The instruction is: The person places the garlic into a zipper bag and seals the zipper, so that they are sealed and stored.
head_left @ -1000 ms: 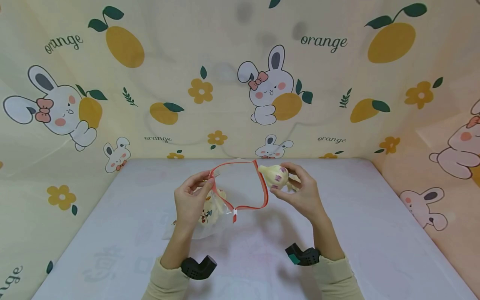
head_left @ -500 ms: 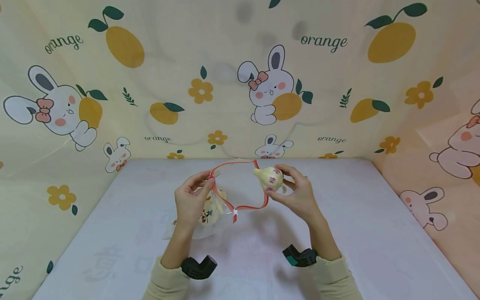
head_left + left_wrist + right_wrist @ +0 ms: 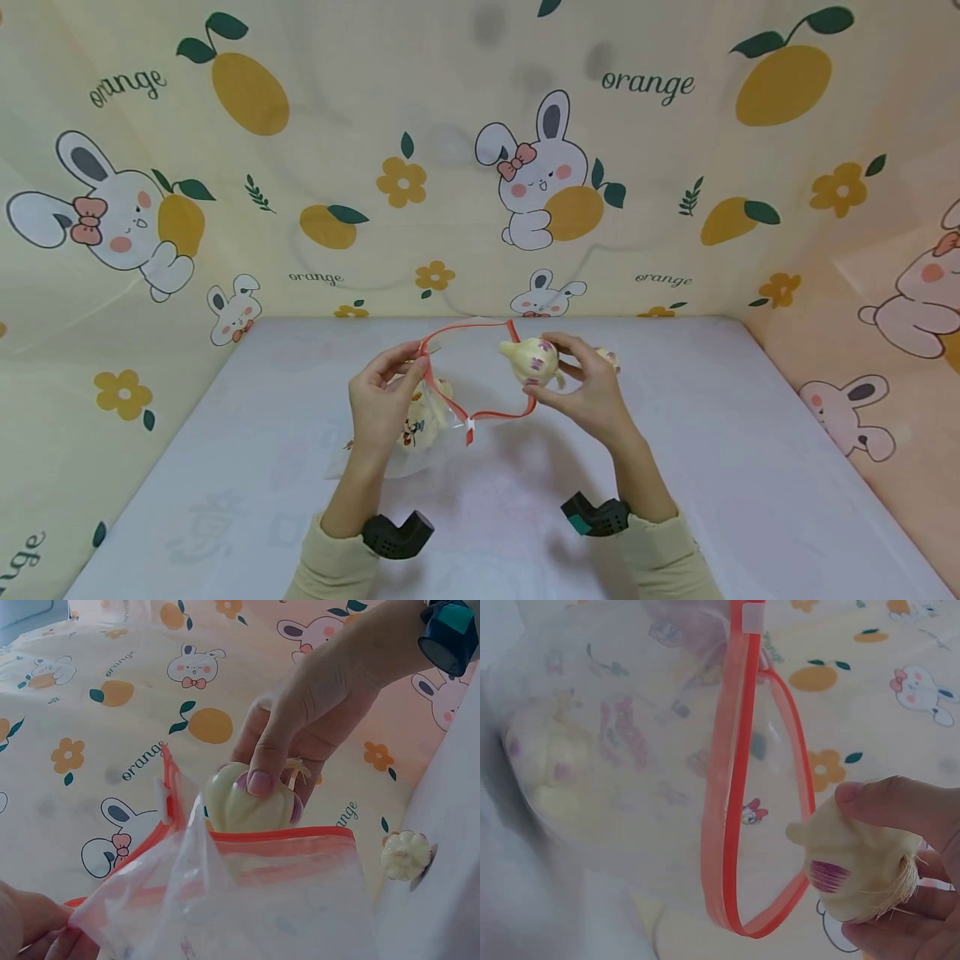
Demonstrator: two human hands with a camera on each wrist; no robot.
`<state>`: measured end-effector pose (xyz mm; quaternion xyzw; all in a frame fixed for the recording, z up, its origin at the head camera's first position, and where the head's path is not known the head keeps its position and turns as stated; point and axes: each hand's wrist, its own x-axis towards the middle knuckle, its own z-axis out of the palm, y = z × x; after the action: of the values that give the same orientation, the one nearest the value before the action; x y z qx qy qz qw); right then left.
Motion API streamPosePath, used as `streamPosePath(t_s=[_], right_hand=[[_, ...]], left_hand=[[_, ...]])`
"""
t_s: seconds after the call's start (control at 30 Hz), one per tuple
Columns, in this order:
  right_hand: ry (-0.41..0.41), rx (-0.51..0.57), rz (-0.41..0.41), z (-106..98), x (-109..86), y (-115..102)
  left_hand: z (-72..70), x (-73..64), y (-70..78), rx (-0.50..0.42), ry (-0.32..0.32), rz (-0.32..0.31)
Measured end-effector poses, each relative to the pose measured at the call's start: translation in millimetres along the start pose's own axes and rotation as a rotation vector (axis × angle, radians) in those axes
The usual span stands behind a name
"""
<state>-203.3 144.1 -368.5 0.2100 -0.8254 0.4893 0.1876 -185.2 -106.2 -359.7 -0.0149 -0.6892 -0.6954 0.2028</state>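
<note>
My left hand (image 3: 381, 404) pinches the left edge of a clear printed zip bag (image 3: 652, 840), whose red-rimmed mouth stands wide. In my right hand (image 3: 596, 393), a garlic bulb (image 3: 532, 362) is held between thumb and fingers, its stem tip pointing left. In the head view it overlaps the right side of the red rim; the right wrist view has its stem tip at the mouth. Pale garlic with purple patches (image 3: 551, 761) shows blurred through the bag's wall, low inside. Part of the left hand is cut off in the left wrist view.
One more garlic bulb (image 3: 406, 855) lies on the white table (image 3: 750, 500), partly hidden behind my right hand in the head view. A white slider (image 3: 753, 618) sits on the bag's red rim. A printed cloth (image 3: 450, 83) rises behind the table.
My right hand has moved left with the garlic bulb, from beside the bag's rim to overlapping it. The bulb behind that hand now shows more. My left hand and the bag stay put.
</note>
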Motion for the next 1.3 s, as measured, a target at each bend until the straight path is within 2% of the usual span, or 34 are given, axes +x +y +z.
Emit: streamPosePath(t_s=[0.73, 1.3], right_hand=[[-0.104, 0.040, 0.028, 9, -0.1, -1], [-0.143, 0.036, 0.031, 14, -1.9, 1]], left_hand=[[-0.8, 0.6, -0.5, -0.006, 0.003, -0.007], [-1.1, 0.6, -0.7, -0.010, 0.000, -0.007]])
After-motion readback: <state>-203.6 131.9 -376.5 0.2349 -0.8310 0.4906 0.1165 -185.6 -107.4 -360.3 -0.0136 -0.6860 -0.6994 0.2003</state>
